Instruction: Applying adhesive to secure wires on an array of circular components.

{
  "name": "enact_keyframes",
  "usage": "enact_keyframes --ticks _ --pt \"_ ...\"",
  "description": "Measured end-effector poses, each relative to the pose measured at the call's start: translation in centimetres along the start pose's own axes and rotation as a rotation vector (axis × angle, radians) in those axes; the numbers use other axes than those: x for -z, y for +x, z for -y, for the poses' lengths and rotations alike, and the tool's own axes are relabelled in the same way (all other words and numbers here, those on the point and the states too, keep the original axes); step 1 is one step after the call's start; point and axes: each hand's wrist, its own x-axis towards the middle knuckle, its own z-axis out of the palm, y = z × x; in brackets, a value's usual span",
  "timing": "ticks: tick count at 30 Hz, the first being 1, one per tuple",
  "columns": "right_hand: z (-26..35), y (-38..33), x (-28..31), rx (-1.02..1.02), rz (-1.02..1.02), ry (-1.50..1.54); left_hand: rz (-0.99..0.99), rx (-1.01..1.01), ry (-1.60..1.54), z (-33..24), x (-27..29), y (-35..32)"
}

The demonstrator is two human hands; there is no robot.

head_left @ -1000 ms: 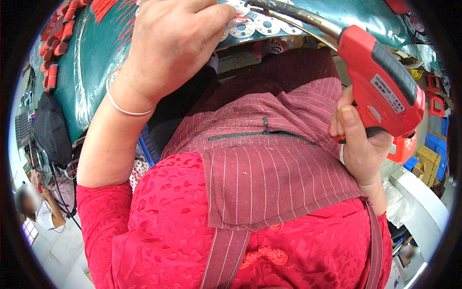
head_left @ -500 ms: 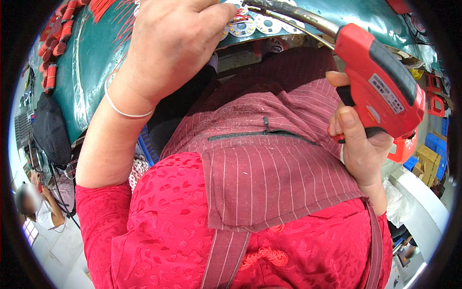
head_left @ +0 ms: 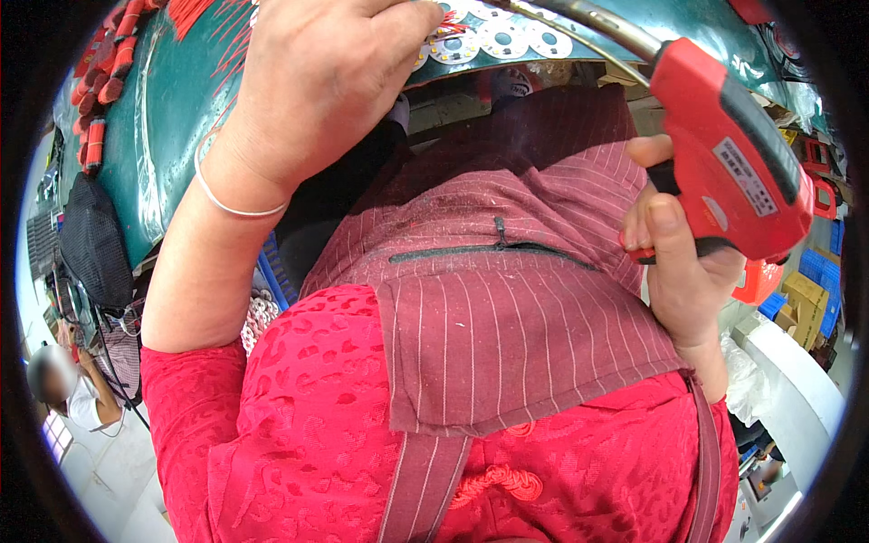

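My left hand [head_left: 317, 90] reaches over the near edge of the green table [head_left: 163, 118], fingers closed in a pinch on thin red wires [head_left: 450, 27] whose ends poke out past the fingertips. Just beyond lie several white round circuit boards [head_left: 504, 39] with small yellow chips, joined edge to edge. A red and black soldering gun [head_left: 724, 154] is gripped in my right hand [head_left: 683, 281], its handle wrapped by the fingers. Its metal barrel and thin solder feed tube point up and left over the boards. The top edge of the view cuts off the tip.
Bundled red wires [head_left: 95, 145] lie at the table's left, with loose red wires [head_left: 187, 14] further in. A black cap-like cloth item [head_left: 95, 240] hangs by the table's left edge. Blue crates [head_left: 819, 271] and a cardboard box [head_left: 804, 303] stand at right. Another person [head_left: 86, 398] is at far left.
The soldering gun and my right hand have shifted a little to the right, so the barrel sits further right over the boards. My left hand has barely moved and keeps its pinch.
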Motion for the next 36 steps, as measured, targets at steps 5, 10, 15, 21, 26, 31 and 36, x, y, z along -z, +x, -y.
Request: enact_keyframes --ticks 5,10,15,21,26,31,36 --pt "-0.1 0.1 0.1 0.020 0.019 0.010 -0.020 0.002 0.004 0.0 0.0 -0.1" --pt "0.0 0.0 0.4 0.030 0.038 0.017 0.055 0.038 0.021 -0.1 0.2 0.1" --pt "0.0 -0.2 0.5 0.027 0.031 0.034 -0.101 -0.013 0.014 0.0 0.0 0.1" --pt "0.3 -0.6 0.7 0.035 0.047 0.068 -0.108 -0.046 0.079 -0.6 1.2 -0.4" --pt "0.4 -1.1 0.8 0.044 0.053 0.023 -0.082 0.032 -0.008 -1.2 1.9 -0.5" --pt "0.6 -1.3 0.6 0.056 0.055 -0.001 -0.030 0.091 -0.086 -1.9 2.3 -0.1" --pt "0.6 -1.5 0.9 -0.032 0.064 -0.065 0.012 0.053 -0.035 -1.5 1.9 -0.4"
